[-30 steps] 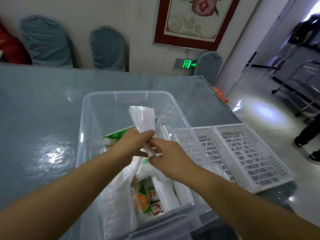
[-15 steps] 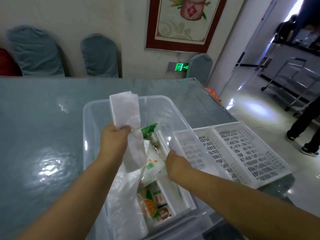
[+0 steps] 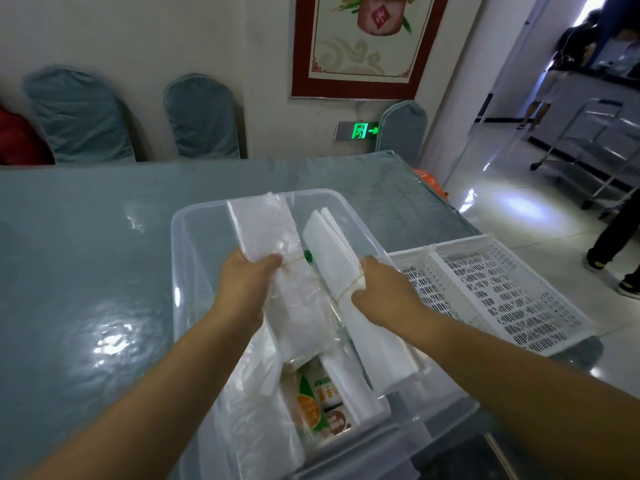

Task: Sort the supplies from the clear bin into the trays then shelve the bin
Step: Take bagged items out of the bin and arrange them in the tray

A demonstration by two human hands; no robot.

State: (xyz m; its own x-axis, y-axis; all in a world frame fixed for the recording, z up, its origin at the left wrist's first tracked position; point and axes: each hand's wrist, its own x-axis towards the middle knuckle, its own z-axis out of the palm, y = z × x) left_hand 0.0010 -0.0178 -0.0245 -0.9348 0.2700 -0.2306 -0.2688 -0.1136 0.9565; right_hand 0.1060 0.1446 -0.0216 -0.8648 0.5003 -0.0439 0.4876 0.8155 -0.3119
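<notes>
The clear bin [image 3: 180, 258] sits on the table in front of me. Over it, my left hand [image 3: 242, 285] grips a long bundle of clear plastic bags [image 3: 266, 237] bound by a rubber band. My right hand [image 3: 384, 292] grips a second, whiter banded bundle of bags [image 3: 332, 244], lifted above the bin's right side. Inside the bin lie green and orange food packets [image 3: 311, 407], more white bundles [image 3: 349, 386] and a loose clear bag [image 3: 249, 410]. A white slotted tray [image 3: 502, 296] with two compartments stands just right of the bin, touching it.
The table [image 3: 86, 271] has a glossy teal cover. Covered chairs [image 3: 201, 116] line the far wall. On the right, a tiled floor holds a metal trolley [image 3: 595, 140], and people's legs [image 3: 616, 233] stand near the table's right side.
My right hand went down into the bin and came up gripping the second white bundle. My left hand kept its bundle raised, now shifted slightly right and nearer.
</notes>
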